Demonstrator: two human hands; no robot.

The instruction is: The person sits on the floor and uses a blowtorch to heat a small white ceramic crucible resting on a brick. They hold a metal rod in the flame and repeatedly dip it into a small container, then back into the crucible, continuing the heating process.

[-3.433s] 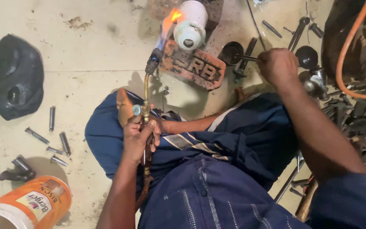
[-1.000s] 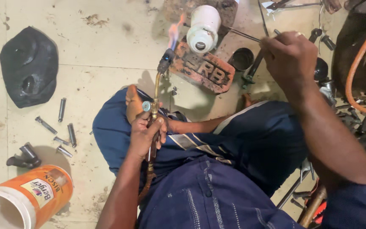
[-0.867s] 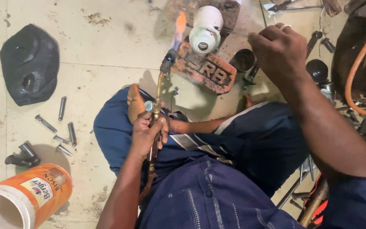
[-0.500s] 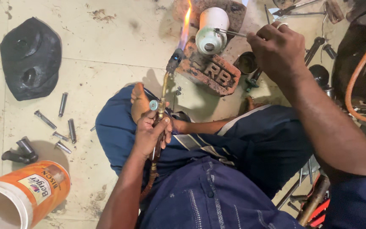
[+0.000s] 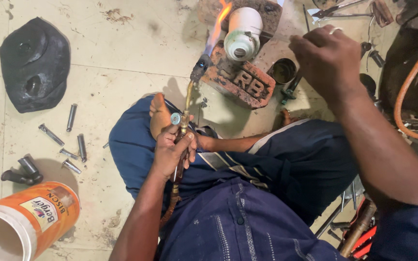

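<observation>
**A:** What are the hands doing?

**B:** Seen from above, a person sits on a tiled floor (image 5: 122, 48) in dark blue clothes. The left hand (image 5: 171, 153) is clenched around the handle of a brass gas torch (image 5: 186, 113), which points away from the body. Its flame (image 5: 217, 24), blue at the nozzle and orange at the tip, plays along the left side of a white cylindrical part (image 5: 242, 33).

**A:** Where does that part sit?

**B:** It rests on rusty bricks (image 5: 240, 82) just beyond the person's bare foot. The right hand (image 5: 327, 60) is closed, pinching a thin metal rod (image 5: 279, 35) whose tip meets the white part (likely filler wire, though it is too fine to be sure).

**A:** How far along does the work look?

**B:** I judge it mid-heating: flame lit, rod in contact, both hands engaged. No finished joint is visible, so the joining appears not yet complete.

**A:** Anything else around?

**B:** A black cloth bundle (image 5: 35, 63) lies at upper left, short metal pins (image 5: 71, 145) are scattered on the floor, an orange plastic bucket (image 5: 30, 220) lies tipped at lower left, and an orange hose (image 5: 410, 92) curves along the right.
</observation>
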